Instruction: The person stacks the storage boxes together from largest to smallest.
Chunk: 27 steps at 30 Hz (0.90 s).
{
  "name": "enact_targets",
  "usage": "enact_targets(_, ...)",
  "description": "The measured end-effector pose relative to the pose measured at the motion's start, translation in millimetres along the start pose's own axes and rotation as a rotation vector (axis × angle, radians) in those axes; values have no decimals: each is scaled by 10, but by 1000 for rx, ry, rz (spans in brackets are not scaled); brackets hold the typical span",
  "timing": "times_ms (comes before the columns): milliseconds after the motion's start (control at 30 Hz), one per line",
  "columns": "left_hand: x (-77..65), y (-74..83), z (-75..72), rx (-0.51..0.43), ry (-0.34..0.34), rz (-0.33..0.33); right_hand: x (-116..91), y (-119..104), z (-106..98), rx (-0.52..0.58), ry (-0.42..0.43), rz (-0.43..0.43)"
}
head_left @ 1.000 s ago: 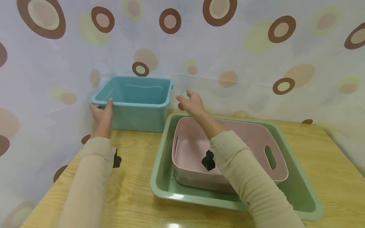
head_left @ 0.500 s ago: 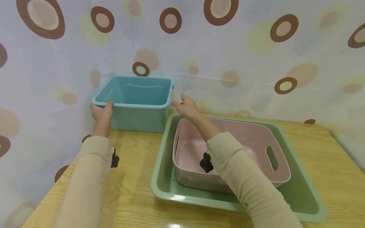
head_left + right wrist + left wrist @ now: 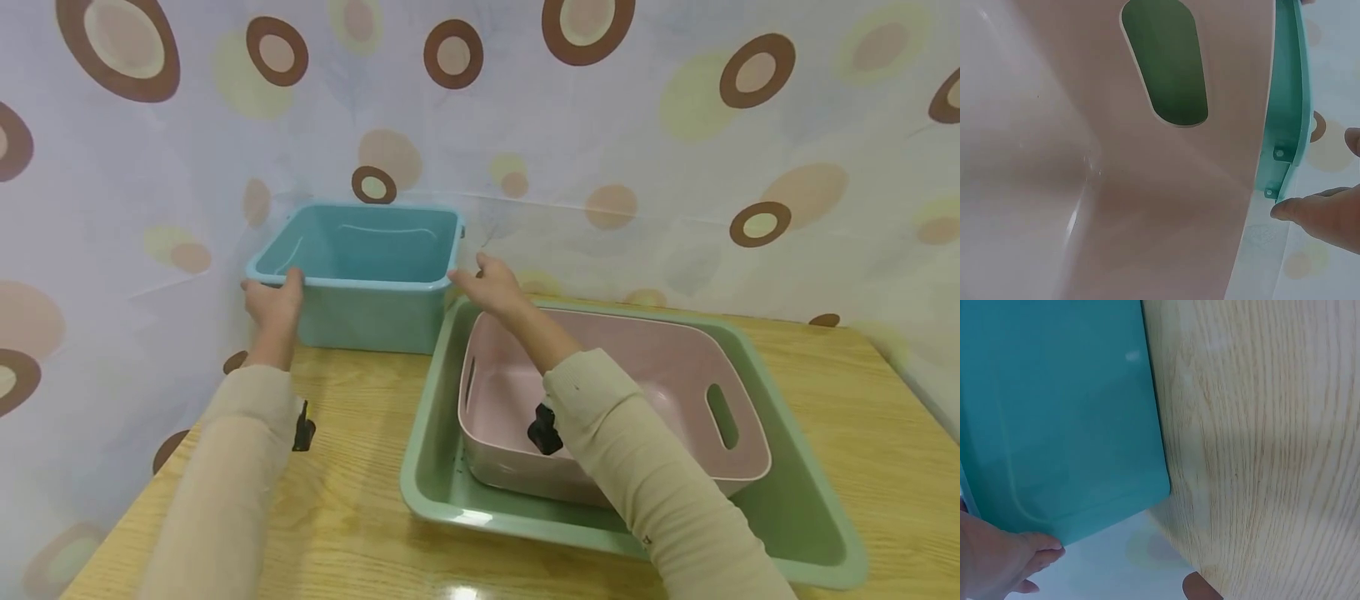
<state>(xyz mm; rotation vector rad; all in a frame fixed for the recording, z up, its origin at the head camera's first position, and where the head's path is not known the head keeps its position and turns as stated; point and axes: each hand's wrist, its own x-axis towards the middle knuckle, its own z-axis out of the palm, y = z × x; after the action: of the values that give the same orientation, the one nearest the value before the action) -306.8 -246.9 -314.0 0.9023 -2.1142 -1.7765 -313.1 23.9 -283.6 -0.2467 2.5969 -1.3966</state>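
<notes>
A blue rectangular plastic tub (image 3: 367,317) stands on the wooden table at the back left. My left hand (image 3: 276,304) grips its front left corner, thumb over the rim and fingers under it. In the left wrist view this hand (image 3: 997,559) lies against the tub's outer wall (image 3: 1079,425). My right hand (image 3: 491,287) is at the front right corner, one fingertip right at the rim and another finger standing apart. The right wrist view shows that same hand (image 3: 1329,215) beside the tub's rim (image 3: 1304,125), its fingers spread.
A pink basket (image 3: 585,487) with oval handle holes sits inside a large green basin (image 3: 427,433), under my right forearm. The basin stands close to the tub's right side. A spotted curtain (image 3: 570,150) hangs behind the wooden table (image 3: 337,500).
My right hand has moved left and a little down, from beside the tub to its front right corner. My left hand stays at the left corner. The head view has shifted slightly.
</notes>
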Motion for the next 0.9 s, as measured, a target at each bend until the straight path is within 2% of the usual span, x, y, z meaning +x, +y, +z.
enact_targets(167,-40,-6,46,-46,71,-11,11,2,2,-12,13,10)
enact_targets(300,-41,6,76,-64,102,-6,24,-2,-3,-35,15,9)
enact_targets(600,60,-49,-76,-112,91,8,95,-22,103,-7,-22,16)
enact_targets(733,111,-43,-136,-87,71,45,119,-44,157,4,-14,16)
enact_targets(900,152,-33,-143,-54,42,82,145,-57,199,13,-14,9)
